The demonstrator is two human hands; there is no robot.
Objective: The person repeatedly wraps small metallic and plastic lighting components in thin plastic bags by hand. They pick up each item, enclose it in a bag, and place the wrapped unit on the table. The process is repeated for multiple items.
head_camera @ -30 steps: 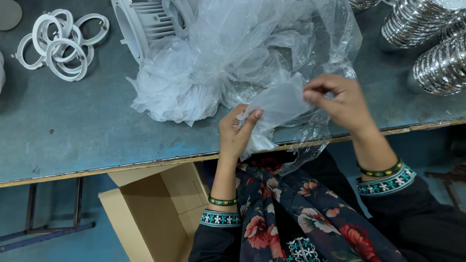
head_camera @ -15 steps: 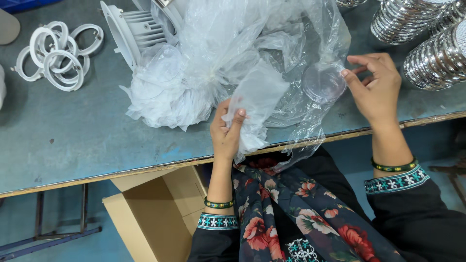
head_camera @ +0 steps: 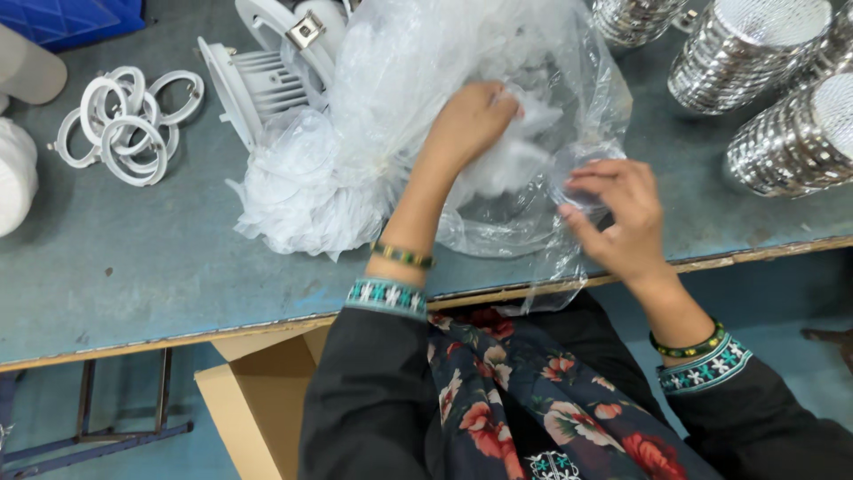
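A large clear plastic bag (head_camera: 418, 80) stuffed with small thin plastic bags lies on the grey-blue workbench (head_camera: 133, 267). My left hand (head_camera: 469, 120) reaches forward into the bag's mouth, its fingers curled on the crumpled thin plastic (head_camera: 524, 151) inside. My right hand (head_camera: 613, 213) pinches the bag's lower edge near the bench's front edge, fingers closed on the clear film. A white finned metal lamp housing (head_camera: 258, 76) stands behind the bag on the left.
Several white plastic rings (head_camera: 124, 124) lie at the left. Shiny ribbed metal cylinders (head_camera: 782, 80) stand at the back right. A blue crate corner (head_camera: 71, 18) is at top left, an open cardboard box (head_camera: 253, 400) under the bench, a white object (head_camera: 13, 173) at the left edge.
My left hand has moved from the bench's front edge up into the big bag. My right hand has come down and left onto the bag's lower edge. The small bag held earlier is gone from my hands.
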